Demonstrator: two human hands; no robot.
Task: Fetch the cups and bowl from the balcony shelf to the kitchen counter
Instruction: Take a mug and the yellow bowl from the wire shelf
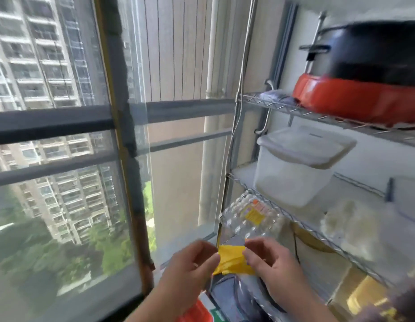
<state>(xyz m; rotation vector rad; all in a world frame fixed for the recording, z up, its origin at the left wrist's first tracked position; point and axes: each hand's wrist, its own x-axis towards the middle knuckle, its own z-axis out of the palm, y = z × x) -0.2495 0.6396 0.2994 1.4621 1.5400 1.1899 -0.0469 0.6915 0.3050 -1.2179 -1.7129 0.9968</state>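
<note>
My left hand (190, 270) and my right hand (271, 263) meet low in the middle of the view, in front of the wire balcony shelf (280, 214). Between them they pinch a crumpled yellow piece (232, 259) that looks like plastic or cloth, the left at its left edge, the right at its right edge. No cup or bowl shows in this blurred view.
The shelf holds a black pot on a red base (364, 73) on top, a lidded clear tub (297, 168) below, and a clear egg tray (250, 217) lower down. A cardboard box (329, 270) sits underneath. The balcony window frame (122, 140) stands to the left.
</note>
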